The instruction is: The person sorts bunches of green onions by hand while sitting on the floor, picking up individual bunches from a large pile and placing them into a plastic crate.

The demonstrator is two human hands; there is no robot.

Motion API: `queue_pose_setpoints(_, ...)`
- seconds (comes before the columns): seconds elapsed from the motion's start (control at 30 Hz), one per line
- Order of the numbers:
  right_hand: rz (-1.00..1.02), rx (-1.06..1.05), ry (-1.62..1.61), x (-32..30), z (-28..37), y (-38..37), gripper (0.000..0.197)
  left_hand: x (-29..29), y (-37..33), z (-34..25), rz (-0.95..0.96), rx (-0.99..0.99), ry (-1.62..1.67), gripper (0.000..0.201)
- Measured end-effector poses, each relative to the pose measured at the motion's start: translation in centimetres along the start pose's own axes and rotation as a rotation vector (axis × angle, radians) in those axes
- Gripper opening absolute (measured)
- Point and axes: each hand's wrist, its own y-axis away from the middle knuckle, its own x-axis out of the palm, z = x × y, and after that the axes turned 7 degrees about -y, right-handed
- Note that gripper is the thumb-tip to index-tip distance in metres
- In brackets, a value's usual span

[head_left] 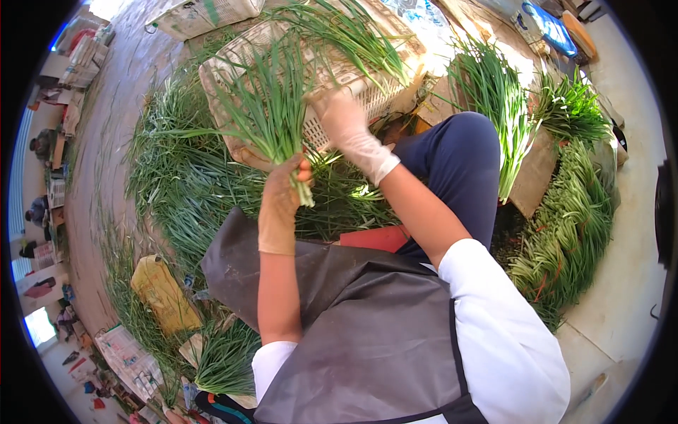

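Observation:
My left hand [286,187], in a thin glove, is closed round the pale stem ends of a bunch of garlic chives [272,106]. The leaves fan upward from the grip. My right hand [345,121], in a pale glove, is to the right of the bunch, over the side of an upturned plastic crate [378,102]. Motion blurs its fingers, so what they hold, if anything, cannot be made out. More loose garlic chives [353,35] lie across the top of the crate.
A large heap of loose greens [191,184] spreads left of the crate. Bundled chives [494,99] stand at the right, above a long row of tied bundles [565,247]. A yellow sack [164,293] lies at lower left. Another crate [205,18] is at the back. People work far left.

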Motion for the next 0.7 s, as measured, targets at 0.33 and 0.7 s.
queue_pose_setpoints(0.33,-0.290,0.129,0.148,-3.5,0.0,-3.0,0.024,2.1,1.7,-6.0,-0.098,0.505,0.189,0.025)
queue_pose_setpoints(0.7,-0.087,-0.097,-0.035,-1.8,1.6,3.3,0.026,1.5,-0.4,-1.0,0.009,0.175,0.251,0.030)
